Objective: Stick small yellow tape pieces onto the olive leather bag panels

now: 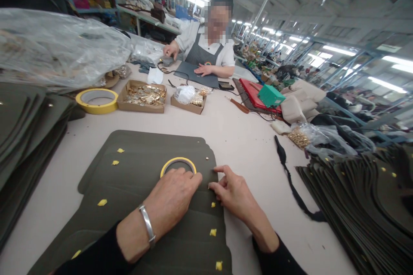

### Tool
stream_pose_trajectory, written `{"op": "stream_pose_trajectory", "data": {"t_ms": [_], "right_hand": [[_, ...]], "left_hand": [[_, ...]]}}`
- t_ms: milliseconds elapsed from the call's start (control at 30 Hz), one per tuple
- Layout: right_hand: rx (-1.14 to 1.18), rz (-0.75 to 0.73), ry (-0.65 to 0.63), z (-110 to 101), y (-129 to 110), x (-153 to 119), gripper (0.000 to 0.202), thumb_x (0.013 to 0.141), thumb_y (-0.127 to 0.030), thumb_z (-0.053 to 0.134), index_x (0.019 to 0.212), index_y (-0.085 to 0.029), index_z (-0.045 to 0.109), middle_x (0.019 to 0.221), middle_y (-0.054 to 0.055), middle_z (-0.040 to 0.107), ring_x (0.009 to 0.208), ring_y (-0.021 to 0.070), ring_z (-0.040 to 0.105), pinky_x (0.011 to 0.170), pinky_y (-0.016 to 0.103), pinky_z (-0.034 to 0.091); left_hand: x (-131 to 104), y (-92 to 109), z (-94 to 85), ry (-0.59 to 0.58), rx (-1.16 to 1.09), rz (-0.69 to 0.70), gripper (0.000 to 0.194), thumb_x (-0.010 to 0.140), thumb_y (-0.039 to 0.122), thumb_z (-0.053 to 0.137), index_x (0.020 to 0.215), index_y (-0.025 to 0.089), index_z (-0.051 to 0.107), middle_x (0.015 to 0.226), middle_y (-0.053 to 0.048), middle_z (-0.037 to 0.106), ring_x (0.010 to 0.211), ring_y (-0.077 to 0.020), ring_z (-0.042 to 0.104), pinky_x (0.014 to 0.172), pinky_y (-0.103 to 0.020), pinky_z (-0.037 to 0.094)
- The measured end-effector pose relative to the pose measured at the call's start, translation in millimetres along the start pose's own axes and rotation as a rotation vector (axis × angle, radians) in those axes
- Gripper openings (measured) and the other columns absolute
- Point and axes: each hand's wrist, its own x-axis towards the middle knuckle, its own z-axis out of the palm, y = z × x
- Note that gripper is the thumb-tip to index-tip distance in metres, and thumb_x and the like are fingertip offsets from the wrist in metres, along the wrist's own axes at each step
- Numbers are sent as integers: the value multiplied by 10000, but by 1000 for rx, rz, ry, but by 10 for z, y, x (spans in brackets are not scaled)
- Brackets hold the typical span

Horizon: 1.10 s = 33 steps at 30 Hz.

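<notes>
A dark olive panel (pixel 138 180) lies flat on the pale table (pixel 248 154), with several small yellow tape pieces stuck on it. My left hand (pixel 171 197), with a silver bracelet at its wrist, is closed on a yellow tape roll (pixel 164 165) over the panel's upper middle; its fingertips are hidden. At the panel's right edge is my right hand (pixel 230 191), thumb and forefinger apart, nothing visible between them. A small metal stud (pixel 207 158) shows on the panel above that hand.
Olive panels are stacked at the left (pixel 29 137) and right (pixel 361 193). Beyond the work are a large tape roll (pixel 97 107), a box of gold metal parts (pixel 142 108) and a smaller box (pixel 187 107). A black strap (pixel 290 180) lies right. Across the table sits a person (pixel 206 51).
</notes>
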Motion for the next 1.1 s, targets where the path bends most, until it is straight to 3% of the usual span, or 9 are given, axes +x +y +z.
{"op": "stream_pose_trajectory", "data": {"t_ms": [100, 200, 267, 500, 600, 767, 867, 933, 1100], "right_hand": [[-53, -185, 54, -75, 20, -36, 85, 860, -165, 547, 902, -187, 617, 694, 0, 642, 600, 132, 599, 590, 236, 467], [-228, -434, 6, -79, 30, -69, 153, 870, -122, 512, 862, -183, 651, 777, 44, 645, 690, 153, 604, 653, 257, 479], [-318, -484, -20, -36, 28, -69, 179, 867, -108, 500, 886, -175, 665, 784, 58, 647, 700, 164, 606, 659, 261, 487], [-279, -126, -38, 66, -28, 30, 179, 785, -91, 554, 769, -185, 706, 708, 30, 702, 642, 159, 642, 626, 242, 461], [-202, -71, -59, 18, -74, 12, 162, 781, -118, 561, 762, -186, 707, 706, 23, 705, 640, 154, 631, 608, 232, 434], [-147, -81, -311, -124, -144, -80, 194, 780, -145, 554, 638, -179, 680, 545, -30, 606, 493, 101, 491, 465, 205, 307], [-111, -90, -431, -177, -162, -88, 205, 762, -123, 560, 593, -172, 664, 492, -52, 548, 452, 79, 419, 437, 200, 272], [-26, -110, -361, -178, -174, -72, 173, 772, -117, 560, 695, -180, 701, 576, -42, 612, 507, 89, 486, 479, 194, 342], [235, -230, 68, -115, -220, -32, 199, 845, -165, 553, 996, -175, 683, 849, 34, 700, 720, 142, 623, 661, 247, 494]], "left_hand": [[-7, 3, -5, 16, -4, 0, 218, 886, 74, 391, 870, 192, 573, 799, -56, 645, 755, -229, 576, 677, -344, 446], [-14, 6, -16, 2, -19, -13, 234, 876, 58, 387, 860, 192, 579, 779, -56, 638, 751, -223, 574, 679, -334, 447], [-15, 8, -23, -11, -29, -18, 235, 870, 52, 391, 853, 191, 579, 775, -56, 638, 755, -219, 575, 682, -328, 448], [-7, 31, -62, -26, -13, -20, 239, 865, 49, 395, 854, 194, 585, 787, -58, 654, 758, -231, 593, 674, -332, 448], [-46, 36, -125, -53, 0, -27, 225, 869, 71, 403, 857, 195, 591, 784, -69, 669, 756, -243, 616, 670, -339, 438], [-149, 1, -266, -153, -143, -35, 198, 900, 146, 400, 832, 219, 571, 757, -25, 677, 697, -204, 628, 587, -285, 384], [-153, -40, -327, -112, -259, -35, 175, 908, 175, 416, 824, 230, 559, 759, 12, 663, 687, -163, 617, 586, -256, 379], [-125, -72, -332, -36, -314, -25, 149, 916, 188, 428, 872, 240, 561, 785, 28, 656, 707, -151, 618, 612, -246, 400], [-50, -145, -187, 133, -353, 83, 254, 944, 207, 421, 1174, 274, 504, 1011, 15, 684, 896, -160, 658, 772, -260, 478]]}}
